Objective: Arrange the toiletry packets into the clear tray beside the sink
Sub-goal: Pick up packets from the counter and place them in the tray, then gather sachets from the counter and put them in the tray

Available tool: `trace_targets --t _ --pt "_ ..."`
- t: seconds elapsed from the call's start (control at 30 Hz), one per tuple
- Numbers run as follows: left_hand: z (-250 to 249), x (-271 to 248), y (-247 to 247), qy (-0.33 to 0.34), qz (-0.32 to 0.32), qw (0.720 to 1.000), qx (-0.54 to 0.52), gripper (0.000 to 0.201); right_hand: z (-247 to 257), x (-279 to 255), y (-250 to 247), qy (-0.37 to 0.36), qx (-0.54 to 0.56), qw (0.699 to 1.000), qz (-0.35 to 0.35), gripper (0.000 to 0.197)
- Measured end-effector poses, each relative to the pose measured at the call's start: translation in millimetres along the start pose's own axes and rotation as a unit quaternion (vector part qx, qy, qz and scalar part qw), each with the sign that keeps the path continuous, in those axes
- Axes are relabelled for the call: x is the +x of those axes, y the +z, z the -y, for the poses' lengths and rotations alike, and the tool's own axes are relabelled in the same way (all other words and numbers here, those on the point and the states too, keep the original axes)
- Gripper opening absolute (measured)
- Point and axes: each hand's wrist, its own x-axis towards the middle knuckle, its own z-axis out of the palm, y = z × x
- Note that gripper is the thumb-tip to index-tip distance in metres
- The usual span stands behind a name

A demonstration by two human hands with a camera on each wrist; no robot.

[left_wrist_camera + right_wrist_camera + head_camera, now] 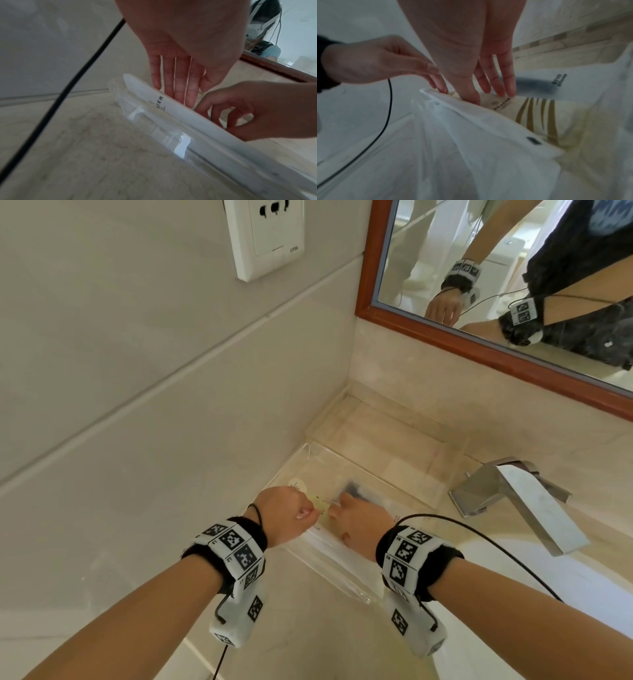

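Observation:
The clear tray point(342, 571) sits on the beige counter in the corner beside the wall. A white packet point(173, 108) stands on edge along its near wall point(154, 129). Behind it a cream packet with gold stripes point(532, 112) lies flat, and a frosted pouch with a dark item point(536, 82) lies farther back. My left hand point(178, 94) reaches down with straight fingers and touches the white packet's top edge. My right hand point(488, 96) presses straight fingers and thumb on the cream packet. In the head view both hands point(308, 510) point(337, 508) meet over the tray.
A chrome faucet point(513, 494) stands right of the tray, and the white sink basin point(565, 583) lies below it. The tiled wall point(137, 405) runs close on the left, with a socket point(267, 234) high up. A wood-framed mirror point(479, 347) hangs behind.

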Motion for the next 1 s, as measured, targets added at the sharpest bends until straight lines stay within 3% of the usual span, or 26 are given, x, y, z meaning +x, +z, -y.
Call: trace_targets --t 0.13,0.33,0.57,1.0 --pt "-2.7 5.9 -5.5 -0.017 -0.003 0.999 -0.039 0.059 1.0 -1.9 -2.9 0.005 -0.014 1.000 0.010 0.044" --pt "-19.8 12.8 -19.9 -0.026 -0.018 0.999 -0.031 0.030 -7.8 -7.7 -26.1 0.030 0.001 1.000 -0.008 0.031" --pt "-44.1 17.5 -28.8 -0.005 -0.017 1.000 -0.017 0.027 -25.7 -34.8 -36.3 0.049 0.011 0.997 -0.060 0.032" --pt "-182.2 8.6 -2.5 0.066 -0.008 0.997 0.040 0.023 -87.0 -161.5 16.8 0.096 0.065 0.987 -0.107 0.034"
